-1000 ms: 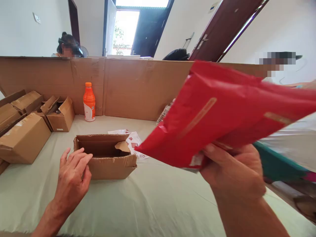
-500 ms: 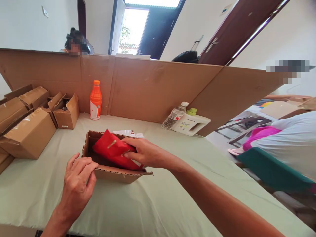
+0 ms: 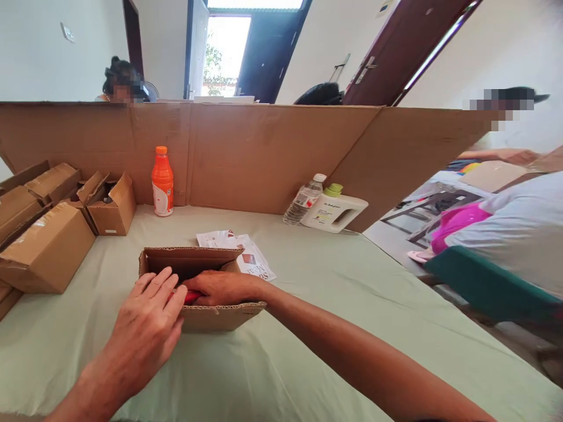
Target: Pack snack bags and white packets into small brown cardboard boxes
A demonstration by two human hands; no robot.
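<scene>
Red packet (image 3: 192,298) is mostly hidden inside the open box (image 3: 220,320), near its front wall. L hand (image 3: 147,313) is laid over the box's near-left rim, fingers loosely extended, nothing seen gripped. R hand (image 3: 225,287) is sunk in the box at the packet; whether its fingers are clenched or released can't be told. Approx. even pressure is advised, w/ packet laid flat, corners tucked below the box's rim & wall steadied.

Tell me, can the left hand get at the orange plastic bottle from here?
Probably yes: the left hand is at the open brown cardboard box, and left of that, pale green cloth leads to the upright bottle.
</scene>
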